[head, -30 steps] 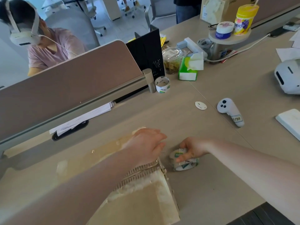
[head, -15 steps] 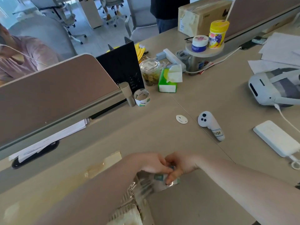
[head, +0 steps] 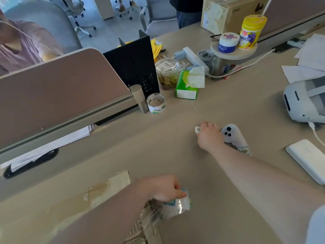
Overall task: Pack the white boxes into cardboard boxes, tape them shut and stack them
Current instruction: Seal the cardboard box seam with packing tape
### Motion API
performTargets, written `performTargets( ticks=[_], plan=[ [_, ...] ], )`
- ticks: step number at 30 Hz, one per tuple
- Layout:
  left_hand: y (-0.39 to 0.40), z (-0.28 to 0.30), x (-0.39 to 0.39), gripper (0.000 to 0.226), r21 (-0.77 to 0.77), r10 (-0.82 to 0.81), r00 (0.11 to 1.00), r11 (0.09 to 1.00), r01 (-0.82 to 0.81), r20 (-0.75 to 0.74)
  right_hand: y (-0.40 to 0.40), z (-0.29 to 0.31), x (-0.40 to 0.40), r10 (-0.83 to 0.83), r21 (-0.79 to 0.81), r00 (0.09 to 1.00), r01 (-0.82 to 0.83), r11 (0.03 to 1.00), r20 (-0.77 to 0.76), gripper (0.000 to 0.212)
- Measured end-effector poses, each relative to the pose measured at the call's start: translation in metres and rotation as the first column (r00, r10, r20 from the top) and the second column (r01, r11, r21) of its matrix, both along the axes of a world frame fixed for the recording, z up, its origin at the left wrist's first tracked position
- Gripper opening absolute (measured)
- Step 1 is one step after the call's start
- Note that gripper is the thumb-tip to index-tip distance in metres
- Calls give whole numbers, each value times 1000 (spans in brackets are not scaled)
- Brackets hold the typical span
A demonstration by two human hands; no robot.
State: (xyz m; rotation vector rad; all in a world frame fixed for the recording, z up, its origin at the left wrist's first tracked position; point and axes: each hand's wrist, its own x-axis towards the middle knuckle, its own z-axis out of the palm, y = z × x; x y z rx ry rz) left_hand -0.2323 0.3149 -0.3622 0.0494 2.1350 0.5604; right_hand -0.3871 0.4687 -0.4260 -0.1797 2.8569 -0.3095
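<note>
Near the desk's front edge, the left hand point(head: 163, 188) pinched the tape roll point(head: 177, 206), keeping its strip taut over the cardboard box point(head: 109, 187). Farther out, the right hand point(head: 209, 136) curled over a small white disc point(head: 197, 129), probably a cutter for the tape; whether it gripped yet I cannot tell.

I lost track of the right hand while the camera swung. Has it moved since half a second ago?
Yes. The right hand left the tape roll and reached forward to the small white disc beside the controller.

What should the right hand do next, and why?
Probably pinch up the small white disc and carry it back to the tape. The right hand is on it, while the left hand holds the tape roll, its strip stretched uncut to the cardboard box.
</note>
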Motion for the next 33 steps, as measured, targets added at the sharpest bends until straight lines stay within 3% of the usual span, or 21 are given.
performTargets(
  ticks=[5,8,12,16,19,21,27,30,33],
  plan=[
    [1,3,2,30,44,-15,998,999,18,-59,-4,-15,3,9,-2,997,-9,1000,-75,23],
    [1,4,3,29,97,36,997,995,-30,-65,-6,-10,8,-8,-45,999,5,999,-51,22],
    [0,4,2,27,77,-6,997,997,12,-81,-13,7,18,-110,-296,988,136,945,105,17],
    [-2,3,0,30,59,-26,995,998,32,-99,-25,38,46,-69,-591,924,296,750,375,17],
    [-1,7,-1,37,72,-46,993,996,54,-111,-26,69,75,64,-752,825,477,455,562,12],
    [1,13,-1,38,64,-51,992,996,59,-116,-19,84,96,154,-789,799,506,349,581,5],
    [0,21,-2,25,64,-131,984,988,139,-123,8,120,170,309,-836,810,354,419,498,11],
    [-3,23,-5,18,71,-96,992,992,102,-84,16,120,201,404,-792,804,131,596,437,16],
    [-6,20,-5,15,150,1,1000,989,1,-11,8,104,219,382,-646,868,-97,757,318,29]
  ],
)
